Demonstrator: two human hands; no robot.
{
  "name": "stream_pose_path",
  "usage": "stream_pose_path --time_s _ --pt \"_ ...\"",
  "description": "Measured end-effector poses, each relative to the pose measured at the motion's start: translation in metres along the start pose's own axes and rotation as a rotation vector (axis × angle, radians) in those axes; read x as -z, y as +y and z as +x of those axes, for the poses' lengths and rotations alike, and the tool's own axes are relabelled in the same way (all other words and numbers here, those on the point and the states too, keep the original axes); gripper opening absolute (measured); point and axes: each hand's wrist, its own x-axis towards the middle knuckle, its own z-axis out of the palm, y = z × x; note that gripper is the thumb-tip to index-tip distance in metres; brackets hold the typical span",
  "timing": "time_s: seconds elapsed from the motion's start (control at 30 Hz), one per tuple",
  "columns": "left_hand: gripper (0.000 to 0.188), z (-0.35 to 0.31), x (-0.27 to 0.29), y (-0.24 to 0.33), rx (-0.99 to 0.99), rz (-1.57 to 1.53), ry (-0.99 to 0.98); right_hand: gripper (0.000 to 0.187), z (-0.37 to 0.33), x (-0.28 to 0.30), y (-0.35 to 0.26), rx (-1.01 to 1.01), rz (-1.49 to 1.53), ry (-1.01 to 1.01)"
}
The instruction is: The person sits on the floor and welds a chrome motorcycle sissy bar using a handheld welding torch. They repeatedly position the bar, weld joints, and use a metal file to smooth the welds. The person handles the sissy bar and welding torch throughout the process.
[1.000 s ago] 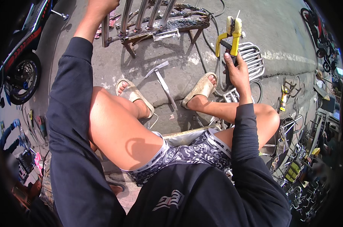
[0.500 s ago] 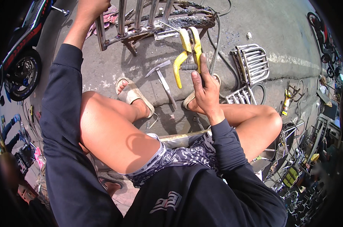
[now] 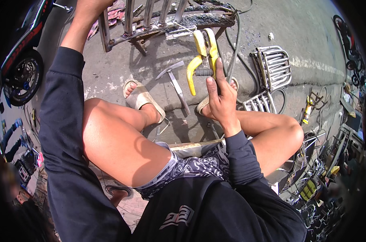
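Observation:
My right hand [image 3: 223, 97] is closed around a yellow welding electrode holder [image 3: 210, 48], index finger and thumb pointing up along its handle. A thin welding rod [image 3: 185, 27] reaches from its jaws toward the lower rail of a shiny tubular metal frame [image 3: 144, 32]; whether its tip touches cannot be told. At the upper left edge, my left hand [image 3: 92, 5] grips the frame's left end, its fingers mostly cut off by the picture. The frame leans on a blackened, crusted metal stand [image 3: 209, 20]. A chipping hammer [image 3: 177, 86] lies on the ground between my sandalled feet.
Finished-looking tubular racks [image 3: 273, 68] lie on the right, beside a grey cable [image 3: 236, 48]. Motorcycles stand at left [image 3: 23, 76] and far right. A yellow tube [image 3: 307, 111] and piles of metal parts [image 3: 312, 185] lie to the right. A pink cloth [image 3: 114, 14] is behind the frame.
My left hand and the frame's left end have shifted slightly left. The electrode holder in my right hand sits slightly farther right in the picture, as does the ground around it.

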Motion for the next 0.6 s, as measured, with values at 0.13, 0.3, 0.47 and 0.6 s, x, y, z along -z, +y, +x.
stream_pose_path --time_s 0.13,0.3,0.47,0.6 --pt "0.055 -0.0022 0.0009 0.0039 0.032 -0.025 -0.019 0.060 0.0026 -0.0018 -0.0004 0.001 -0.005 0.010" --pt "0.055 0.0010 0.0015 0.0015 0.080 0.013 -0.050 0.061 0.0018 -0.0003 -0.0019 -0.007 0.007 -0.005" --pt "0.055 0.0049 -0.0009 -0.0029 -0.068 -0.009 -0.012 0.060 0.0014 -0.0005 -0.0026 -0.035 0.020 -0.019" --pt "0.053 0.0019 -0.0012 0.0014 0.114 -0.006 -0.023 0.060 0.0024 -0.0012 -0.0022 -0.021 0.019 -0.014"
